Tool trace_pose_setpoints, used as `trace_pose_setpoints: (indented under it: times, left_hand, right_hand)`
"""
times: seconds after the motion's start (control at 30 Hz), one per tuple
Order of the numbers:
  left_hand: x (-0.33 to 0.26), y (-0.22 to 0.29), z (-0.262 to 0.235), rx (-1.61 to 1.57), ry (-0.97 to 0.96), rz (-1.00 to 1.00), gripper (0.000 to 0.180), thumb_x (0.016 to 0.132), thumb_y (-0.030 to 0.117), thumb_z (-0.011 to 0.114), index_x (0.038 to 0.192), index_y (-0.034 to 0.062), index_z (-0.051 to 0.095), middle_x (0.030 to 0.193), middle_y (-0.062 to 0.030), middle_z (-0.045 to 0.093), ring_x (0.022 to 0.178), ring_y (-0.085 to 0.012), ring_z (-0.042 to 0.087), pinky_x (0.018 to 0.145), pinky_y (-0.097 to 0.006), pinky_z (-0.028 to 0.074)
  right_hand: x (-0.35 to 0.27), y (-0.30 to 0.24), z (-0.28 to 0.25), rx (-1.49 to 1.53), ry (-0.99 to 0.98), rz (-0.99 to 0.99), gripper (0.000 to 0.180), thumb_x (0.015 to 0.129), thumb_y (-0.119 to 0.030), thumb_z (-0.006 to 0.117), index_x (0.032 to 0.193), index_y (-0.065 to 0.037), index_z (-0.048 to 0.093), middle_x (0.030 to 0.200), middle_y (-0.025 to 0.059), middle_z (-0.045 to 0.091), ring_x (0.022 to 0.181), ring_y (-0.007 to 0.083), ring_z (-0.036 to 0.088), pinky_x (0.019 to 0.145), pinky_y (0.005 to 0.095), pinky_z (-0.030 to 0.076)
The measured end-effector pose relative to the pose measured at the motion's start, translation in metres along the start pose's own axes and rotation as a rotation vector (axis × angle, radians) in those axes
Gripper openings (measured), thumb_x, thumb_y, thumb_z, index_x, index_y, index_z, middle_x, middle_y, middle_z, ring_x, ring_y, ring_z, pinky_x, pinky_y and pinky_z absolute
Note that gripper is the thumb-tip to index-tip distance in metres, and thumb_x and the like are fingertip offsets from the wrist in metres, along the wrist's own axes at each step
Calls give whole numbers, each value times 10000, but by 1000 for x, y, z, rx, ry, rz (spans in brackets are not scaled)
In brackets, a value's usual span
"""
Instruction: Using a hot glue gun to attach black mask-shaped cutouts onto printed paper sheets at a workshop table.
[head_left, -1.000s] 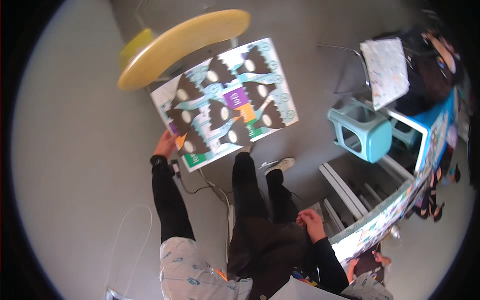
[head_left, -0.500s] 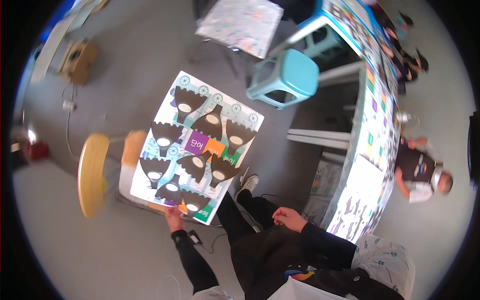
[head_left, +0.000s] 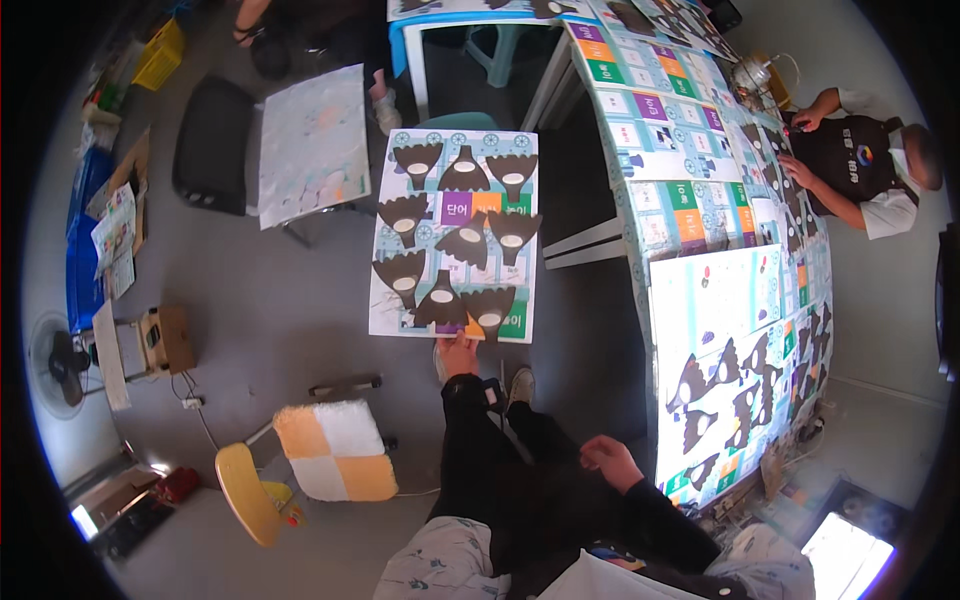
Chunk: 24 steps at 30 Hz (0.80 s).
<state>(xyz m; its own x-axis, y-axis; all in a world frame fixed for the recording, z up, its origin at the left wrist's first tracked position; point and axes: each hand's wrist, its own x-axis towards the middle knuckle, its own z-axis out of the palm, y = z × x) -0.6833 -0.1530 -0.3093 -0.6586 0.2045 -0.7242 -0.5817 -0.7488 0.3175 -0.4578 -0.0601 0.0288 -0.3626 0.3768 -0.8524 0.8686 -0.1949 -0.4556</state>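
Note:
My left hand grips the near edge of a flat white printed board, fingers closed around it. Several dark brown fan-shaped pieces, with pale ovals on them, lie spread over the board. Printed wheels and purple, orange and green blocks show between the pieces. In front of my body, on the right, my right hand hangs with its fingers loosely curled. Nothing shows in it, and it touches neither the board nor the long table.
A paper-covered long table runs along my right, holding more brown pieces. Across it a co-worker in a dark apron reaches over the top. A checkered-seat chair, a small paper-covered table, a black chair and a fan stand leftward.
My view has swung, and the checkered chair now lies behind the board at lower left. The board has moved off from over that chair, still in my left hand. My right hand stays near my body.

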Motion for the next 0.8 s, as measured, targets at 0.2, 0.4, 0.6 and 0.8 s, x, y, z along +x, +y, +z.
trace_pose_setpoints:
  times: [0.2,0.4,0.6,0.8]
  left_hand:
    - [47,-32,-26,18,-71,90,412,915,-22,510,1269,168,418,1052,-43,542,963,-206,582,888,-447,502]
    - [43,-68,19,-139,103,31,440,916,-19,498,1285,205,415,1205,-54,550,1083,-240,586,968,-513,468]
    - [66,-79,26,-180,-9,70,505,916,-27,489,1340,217,364,1237,-70,534,1100,-265,578,954,-490,486]
    - [102,-84,22,-121,-55,8,378,946,31,483,1286,194,446,1206,-60,565,1070,-266,593,883,-478,507]
  right_hand:
    - [-35,92,45,204,165,-23,134,908,-129,569,971,-18,611,816,62,656,763,138,635,685,262,498]
    - [-36,160,46,303,273,-131,147,910,-144,569,989,-24,600,814,61,655,727,136,628,672,268,499]
    - [-24,195,59,333,292,-174,128,893,-98,541,971,-15,600,816,77,655,728,154,632,680,282,509]
    - [-16,216,65,386,288,-139,139,887,-108,572,959,4,613,810,88,662,747,149,648,682,273,510]
